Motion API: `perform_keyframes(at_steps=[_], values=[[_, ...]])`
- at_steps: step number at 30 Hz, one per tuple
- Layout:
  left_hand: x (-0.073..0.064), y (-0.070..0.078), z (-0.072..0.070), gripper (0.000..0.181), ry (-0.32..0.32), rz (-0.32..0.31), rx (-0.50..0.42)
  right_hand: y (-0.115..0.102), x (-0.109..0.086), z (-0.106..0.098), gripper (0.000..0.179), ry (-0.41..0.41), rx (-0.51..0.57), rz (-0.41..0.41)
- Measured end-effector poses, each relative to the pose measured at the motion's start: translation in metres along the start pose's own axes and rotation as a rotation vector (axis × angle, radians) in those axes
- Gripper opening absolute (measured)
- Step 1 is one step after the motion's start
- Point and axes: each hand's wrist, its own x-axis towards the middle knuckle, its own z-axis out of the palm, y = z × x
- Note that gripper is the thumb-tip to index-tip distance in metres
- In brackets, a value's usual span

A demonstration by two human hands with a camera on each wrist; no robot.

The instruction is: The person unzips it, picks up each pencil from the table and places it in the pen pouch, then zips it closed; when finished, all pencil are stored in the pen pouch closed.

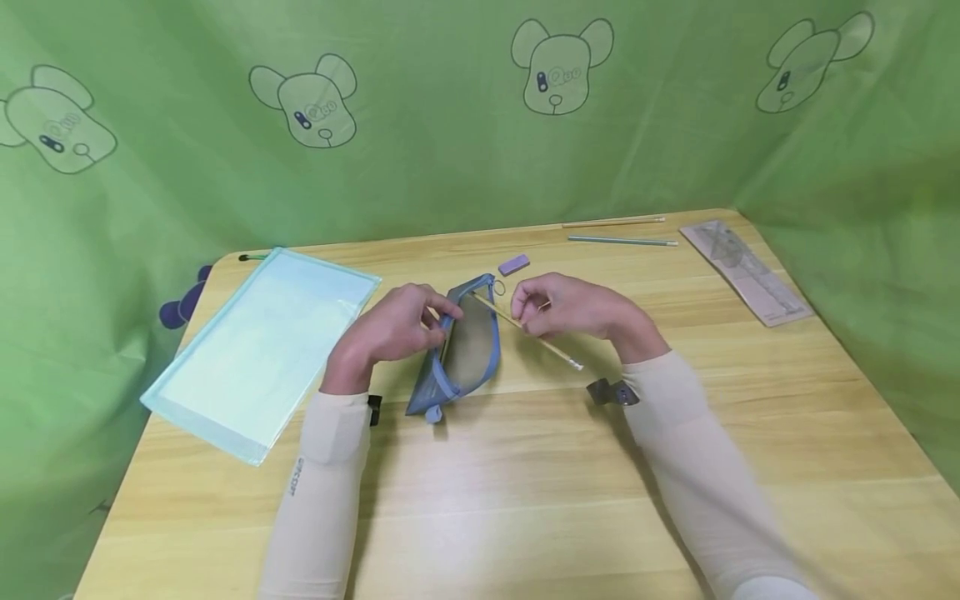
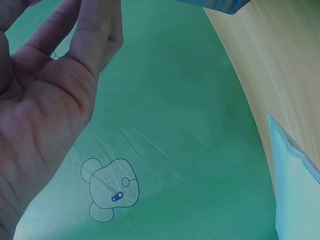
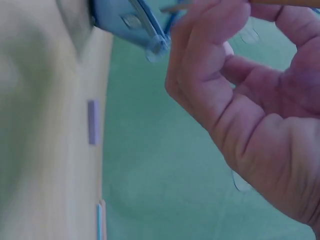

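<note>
A blue zippered pencil case (image 1: 494, 357) stands unzipped on the table, its mouth spread wide. My left hand (image 1: 397, 323) pinches the left edge of that mouth between thumb and fingers. In my right hand (image 1: 573, 307) is a yellow pencil (image 1: 558, 353), pinched along its shaft. The pencil slants, its pointed end at the far corner of the opening and its eraser end toward me. A lilac eraser (image 1: 513, 265) lies just beyond the case. In the right wrist view the pencil tip shows close to the blue case (image 3: 117, 20).
On the left lies a pale turquoise zip folder (image 1: 262, 342), with a dark-tipped green stick (image 1: 251, 257) behind it. A blue pencil (image 1: 622, 242) and a tan pencil (image 1: 611, 222) lie along the back edge. A packaged ruler set (image 1: 750, 275) is at the right. Green curtains (image 1: 450, 125) surround the table.
</note>
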Motion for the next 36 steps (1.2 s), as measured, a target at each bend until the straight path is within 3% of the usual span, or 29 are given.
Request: perform_keyframes(at_steps=[11, 17, 23, 28, 36], values=[[0.002, 0.004, 0.004, 0.04, -0.029, 0.036, 0.005, 0.013, 0.032, 0.026, 0.014, 0.051, 0.116, 0.004], [0.004, 0.005, 0.007, 0.042, -0.038, 0.044, -0.016, 0.012, 0.042, 0.043, 0.007, 0.136, 0.135, 0.016], [0.006, 0.004, 0.007, 0.045, -0.008, 0.022, -0.055, 0.006, 0.047, 0.056, 0.012, 0.175, 0.116, 0.022], [0.007, 0.001, 0.006, 0.048, 0.031, 0.027, -0.083, 0.002, 0.044, 0.058, 0.018, 0.136, 0.031, 0.002], [0.007, -0.001, 0.005, 0.048, 0.038, 0.028, -0.096, 0.003, 0.041, 0.053, 0.021, -0.016, -0.019, -0.086]])
